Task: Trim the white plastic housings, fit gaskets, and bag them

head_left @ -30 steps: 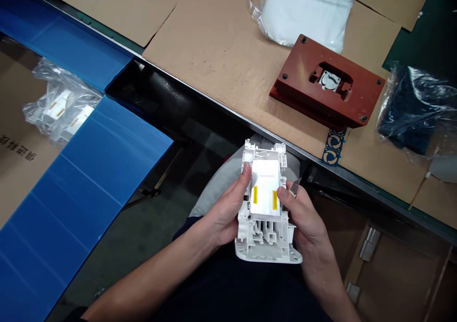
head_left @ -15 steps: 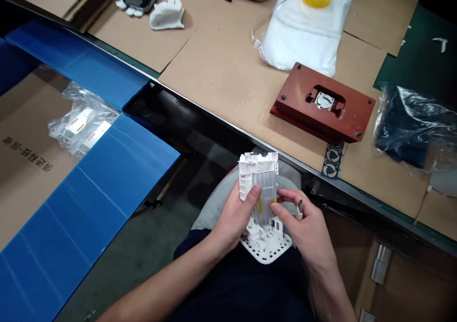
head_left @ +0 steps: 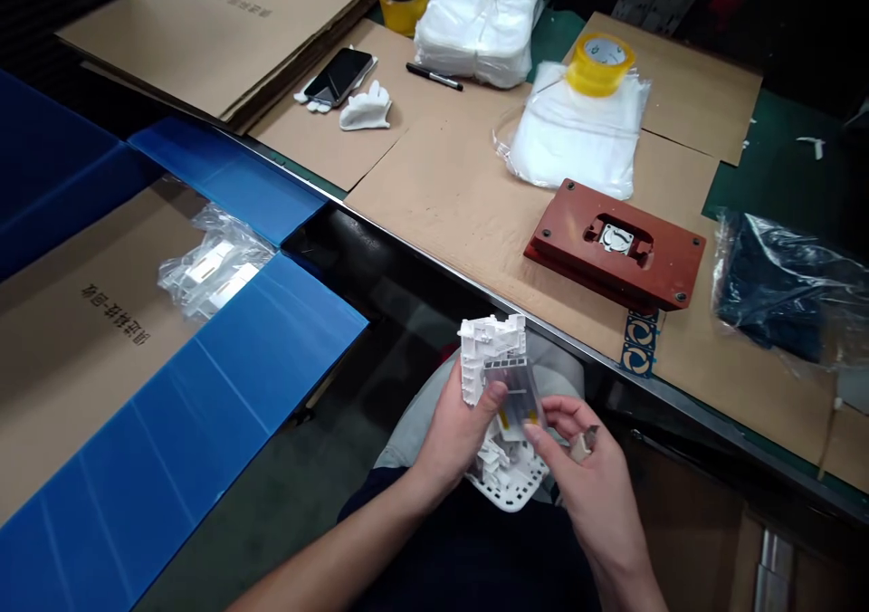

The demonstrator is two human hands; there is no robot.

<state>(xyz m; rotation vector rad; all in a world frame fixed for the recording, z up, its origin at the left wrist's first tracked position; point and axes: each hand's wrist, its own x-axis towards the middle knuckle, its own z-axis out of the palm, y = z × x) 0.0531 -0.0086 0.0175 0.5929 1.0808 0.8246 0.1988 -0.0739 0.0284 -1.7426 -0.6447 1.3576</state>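
My left hand (head_left: 458, 426) is closed around a white plastic housing (head_left: 479, 349) with moulded slots and a perforated, rounded base plate. Its thumb presses on a clear ribbed plastic piece (head_left: 521, 395) that bears two yellow marks. The piece lies tilted against the housing, its upper end showing a row of openings. My right hand (head_left: 587, 458) pinches the lower right edge of that piece with its thumb; the fingers behind are partly hidden. A small beige item with a dark tip (head_left: 584, 444) also sticks out from the right hand, its kind unclear.
On the cardboard-covered bench stand a red-brown fixture (head_left: 615, 277), a blue fan-patterned strip (head_left: 638, 345), white plastic bags (head_left: 577, 141) under yellow tape (head_left: 601, 64), a phone (head_left: 343, 76) and a glove (head_left: 367, 108). A blue-flapped box (head_left: 224, 404) with bagged white parts (head_left: 217, 268) is left.
The clear piece has tilted away from its upright position along the housing, exposing its upper end openings. The camera view has shifted, so the bench appears lower and more of its back shows.
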